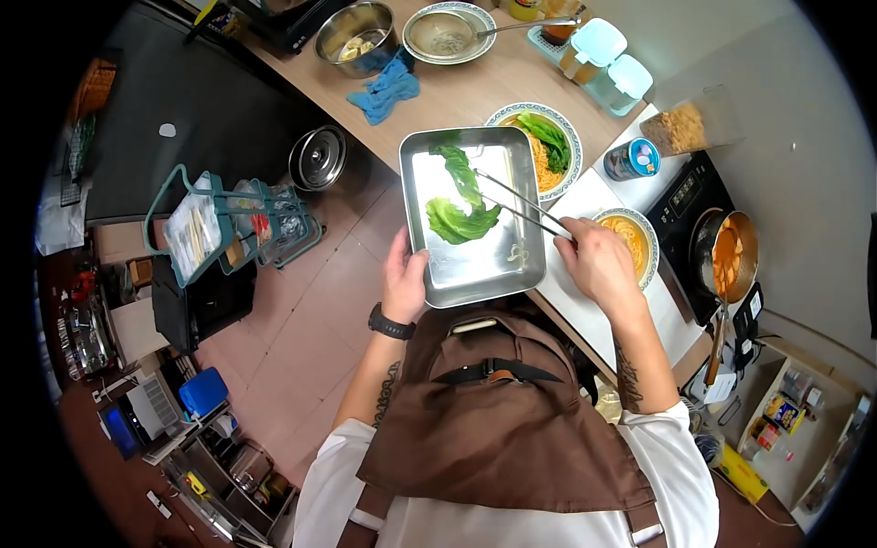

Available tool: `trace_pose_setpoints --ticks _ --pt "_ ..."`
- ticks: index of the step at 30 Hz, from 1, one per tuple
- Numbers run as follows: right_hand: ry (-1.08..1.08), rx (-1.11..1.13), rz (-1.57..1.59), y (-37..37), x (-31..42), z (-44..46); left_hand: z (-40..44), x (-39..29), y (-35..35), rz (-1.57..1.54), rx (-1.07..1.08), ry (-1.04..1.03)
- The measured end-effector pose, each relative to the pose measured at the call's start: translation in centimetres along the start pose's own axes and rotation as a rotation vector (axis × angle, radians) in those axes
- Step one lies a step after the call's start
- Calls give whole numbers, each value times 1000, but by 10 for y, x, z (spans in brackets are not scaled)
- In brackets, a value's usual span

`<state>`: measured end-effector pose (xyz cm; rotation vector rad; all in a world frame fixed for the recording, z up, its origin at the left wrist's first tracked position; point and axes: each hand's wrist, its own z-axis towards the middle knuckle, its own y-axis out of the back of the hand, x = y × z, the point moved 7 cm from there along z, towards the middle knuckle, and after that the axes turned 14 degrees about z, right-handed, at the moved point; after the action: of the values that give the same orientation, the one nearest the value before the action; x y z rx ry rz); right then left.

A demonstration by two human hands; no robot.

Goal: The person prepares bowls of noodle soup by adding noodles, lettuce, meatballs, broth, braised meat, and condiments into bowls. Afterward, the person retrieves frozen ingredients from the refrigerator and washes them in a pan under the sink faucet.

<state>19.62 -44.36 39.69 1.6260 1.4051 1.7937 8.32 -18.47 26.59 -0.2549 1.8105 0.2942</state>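
My left hand [404, 277] grips the left edge of a rectangular metal tray [470, 283], its thumb on the rim. Two pieces of green leafy vegetable [457, 222] lie in the tray. In my right hand [598, 260] is a pair of dark metal chopsticks [523, 212], their tips at the upper leaf. Behind the tray's right edge, a patterned bowl [574, 137] holds noodles and green leaves, partly hidden by the tray. A second bowl [652, 247] with noodles in orange broth is beside my right hand, which covers part of it.
On the counter [475, 87] are a steel pot [365, 59], a blue cloth [388, 91], a strainer on a plate [445, 36], lidded containers [598, 41] and a blue-labelled can [632, 159]. A pan [747, 256] of orange sauce sits on the cooktop at right. A cart [224, 215] stands left.
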Motion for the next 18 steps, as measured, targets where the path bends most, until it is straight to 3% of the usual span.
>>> trace_pose_setpoints --ticks 4,8,10,14,16,18 --pt "-10 -32 48 1 -15 3 0 -8 -8 7 23 8" --pt "121 -157 -32 51 2 -18 1 -3 -10 6 17 8" --pt "87 -203 -111 73 14 -30 4 -6 -13 -1 14 1" --pt "152 -161 -309 63 25 -46 7 -8 -21 6 29 -9" --pt "191 -19 -354 35 22 -56 9 -5 -27 8 34 -18" --pt "139 47 -249 30 25 -67 11 -6 -29 24 33 -30"
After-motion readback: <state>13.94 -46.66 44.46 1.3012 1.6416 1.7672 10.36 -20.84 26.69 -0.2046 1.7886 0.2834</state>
